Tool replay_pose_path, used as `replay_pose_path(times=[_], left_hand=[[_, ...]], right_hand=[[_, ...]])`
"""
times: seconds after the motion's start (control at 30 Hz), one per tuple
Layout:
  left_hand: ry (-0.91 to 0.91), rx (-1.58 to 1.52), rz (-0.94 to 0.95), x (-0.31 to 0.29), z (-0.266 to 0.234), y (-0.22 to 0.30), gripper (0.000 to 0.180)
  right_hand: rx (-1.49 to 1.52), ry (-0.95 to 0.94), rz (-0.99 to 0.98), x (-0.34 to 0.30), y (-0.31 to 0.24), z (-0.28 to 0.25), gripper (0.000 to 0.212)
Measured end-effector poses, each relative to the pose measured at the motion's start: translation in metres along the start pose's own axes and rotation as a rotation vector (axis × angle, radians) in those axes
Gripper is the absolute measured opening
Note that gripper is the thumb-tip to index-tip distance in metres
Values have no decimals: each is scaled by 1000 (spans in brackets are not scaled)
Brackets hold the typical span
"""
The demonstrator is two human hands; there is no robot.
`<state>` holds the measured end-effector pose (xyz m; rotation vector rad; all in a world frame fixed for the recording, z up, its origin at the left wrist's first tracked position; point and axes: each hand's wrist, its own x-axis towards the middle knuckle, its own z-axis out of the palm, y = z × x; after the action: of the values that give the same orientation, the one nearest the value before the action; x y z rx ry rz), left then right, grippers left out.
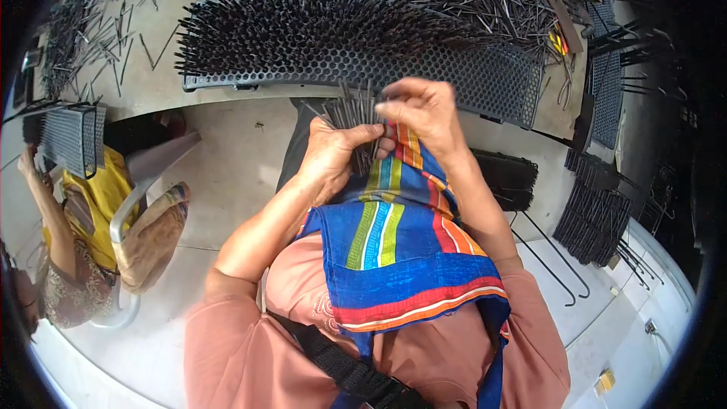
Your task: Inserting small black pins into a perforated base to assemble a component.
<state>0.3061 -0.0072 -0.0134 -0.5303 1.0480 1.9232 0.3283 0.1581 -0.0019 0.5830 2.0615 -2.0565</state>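
Dark thin rods, one bundle (350,115), clamped in the left hand (333,148) over the lap, just short of the tabletop (163,11). Right hand (425,115): raised just beside the bundle's right side, fingers bent; whether thumb and fingertips meet on a rod, cannot tell. Perforated panels, three seen: one black tray (492,79) directly ahead, densely filled with upright rods on its left and far portion, bare holes toward right and near; one gray panel (72,136) at left; one at far right (606,98). Other people: one (76,280), at left. Chair (155,238): one. Long hooked rods (549,265) standing clear at right: two.

Surface: pale tabletop, loose rods (507,4) strewn left and heaped far right. Room: pale floor (219,197); striped blue apron (409,257) on the wearer.

Obscured: bundle's lower part, partly behind left-hand fingers; individual rods overlap, uncountable. Other person cut off by the dark fisheye rim; far-right area very dark.
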Motion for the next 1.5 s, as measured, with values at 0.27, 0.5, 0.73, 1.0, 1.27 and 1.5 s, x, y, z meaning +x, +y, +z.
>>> replay_pose_path(times=[0.27,0.5,0.73,1.0,1.27,1.5], left_hand=[[146,-38,22,-4,-16,6,13],[130,30,66,-9,-26,7,17],[112,-55,1,-5,-30,14,17],[105,-94,22,0,-31,17,12],[91,-152,13,-1,-31,16,15],[82,-133,14,0,-37,13,18]], right_hand=[[184,123,-91,11,6,16,6],[-54,381,-664,39,-12,47,12],[-238,391,-798,46,-6,54,14],[-501,437,-644,43,-20,63,16],[-636,352,-809,51,-21,56,15],[-795,331,-694,42,-24,54,24]])
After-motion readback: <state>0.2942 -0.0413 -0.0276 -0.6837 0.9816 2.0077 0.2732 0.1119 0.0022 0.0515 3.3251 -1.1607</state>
